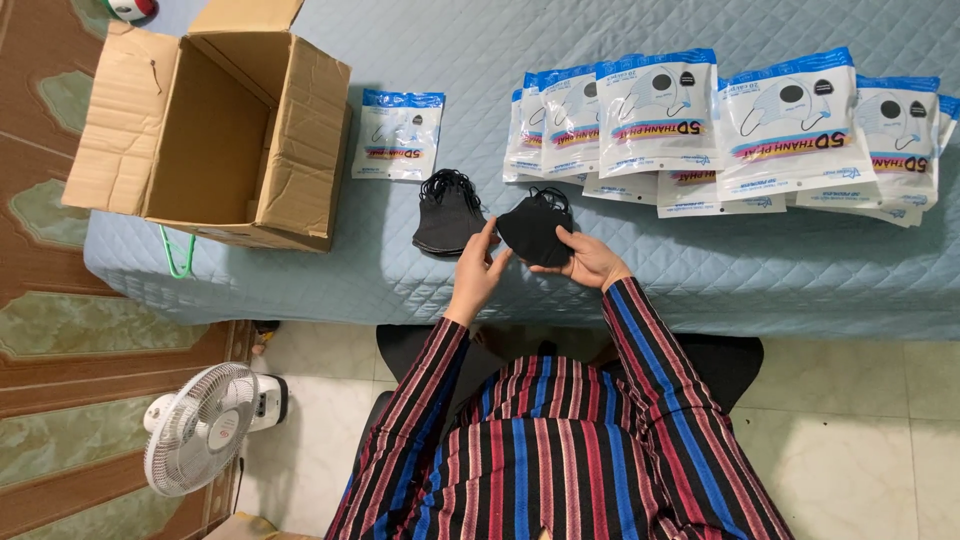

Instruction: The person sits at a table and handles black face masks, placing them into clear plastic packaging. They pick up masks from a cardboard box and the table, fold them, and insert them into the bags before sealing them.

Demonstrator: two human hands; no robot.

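Observation:
Both hands hold a small stack of black face masks (532, 228) just above the near edge of a blue quilted table (700, 270). My left hand (477, 268) touches the stack's left edge with its fingers spread. My right hand (590, 260) grips the stack from the right and below. A second pile of black masks (447, 215) lies on the quilt just to the left, apart from my hands. One flat mask packet (398, 134) lies alone behind that pile.
An open, empty cardboard box (215, 125) stands at the table's left end. Several filled white and blue mask packets (730, 135) overlap in a row at the back right. A white fan (200, 425) stands on the floor at the lower left.

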